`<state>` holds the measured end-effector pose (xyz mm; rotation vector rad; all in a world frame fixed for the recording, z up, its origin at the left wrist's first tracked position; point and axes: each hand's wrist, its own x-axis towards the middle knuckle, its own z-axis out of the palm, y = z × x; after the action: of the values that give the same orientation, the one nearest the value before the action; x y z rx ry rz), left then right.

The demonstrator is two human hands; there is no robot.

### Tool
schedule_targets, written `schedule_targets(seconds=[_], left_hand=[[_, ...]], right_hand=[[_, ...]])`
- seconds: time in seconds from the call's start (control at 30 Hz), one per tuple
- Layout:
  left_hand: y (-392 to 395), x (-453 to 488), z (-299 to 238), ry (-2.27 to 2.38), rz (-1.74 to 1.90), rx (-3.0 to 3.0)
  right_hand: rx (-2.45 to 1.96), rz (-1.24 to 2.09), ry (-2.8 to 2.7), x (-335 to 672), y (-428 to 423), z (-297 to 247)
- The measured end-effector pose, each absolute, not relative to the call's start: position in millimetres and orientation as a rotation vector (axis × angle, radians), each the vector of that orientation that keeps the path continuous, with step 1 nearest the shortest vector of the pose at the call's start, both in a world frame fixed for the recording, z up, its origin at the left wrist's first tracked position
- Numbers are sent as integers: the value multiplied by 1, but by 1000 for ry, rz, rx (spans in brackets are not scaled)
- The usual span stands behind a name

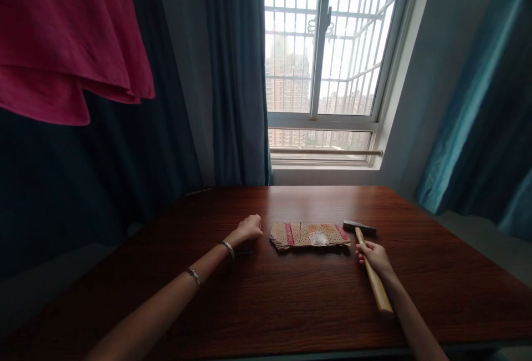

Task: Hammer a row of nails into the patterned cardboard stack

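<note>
My right hand (375,257) is wrapped round the wooden handle of a hammer (379,292), whose dark metal head points away from me over the table. Left of the hammer lies a flat piece of cardboard (307,236) with ragged edges, many small holes, reddish bands and a whitish patch. A nail (301,225) stands upright in it, left of its middle. My left hand (250,227) is closed just beside the cardboard's left end, apart from it. Whatever its fingers may hold is hidden. Some small dark thing (246,251), too dim to name, lies below that wrist.
The brown wooden table (291,305) spreads under both hands. Behind it is a barred window (316,73) with a blue curtain (239,73) on its left and another curtain (465,128) at right. Pink cloth (75,34) hangs at the upper left.
</note>
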<state>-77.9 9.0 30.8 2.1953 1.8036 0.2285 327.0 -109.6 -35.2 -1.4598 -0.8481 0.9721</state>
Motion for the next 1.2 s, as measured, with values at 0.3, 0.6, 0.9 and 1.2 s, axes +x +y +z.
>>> schedule_targets(seconds=[0.3, 0.6, 0.9, 1.2], left_hand=[[13, -66, 49, 1481, 610, 2273], [11, -42, 49, 1279, 898, 1859], [12, 6, 12, 1168, 999, 1807], [13, 26, -3, 1183, 1010, 1867]], right_hand=[[-1658, 827, -910, 318, -108, -36], [-1706, 806, -949, 319, -109, -35], [-1708, 808, -987, 322, -106, -41], [-1672, 807, -962, 317, -112, -33]])
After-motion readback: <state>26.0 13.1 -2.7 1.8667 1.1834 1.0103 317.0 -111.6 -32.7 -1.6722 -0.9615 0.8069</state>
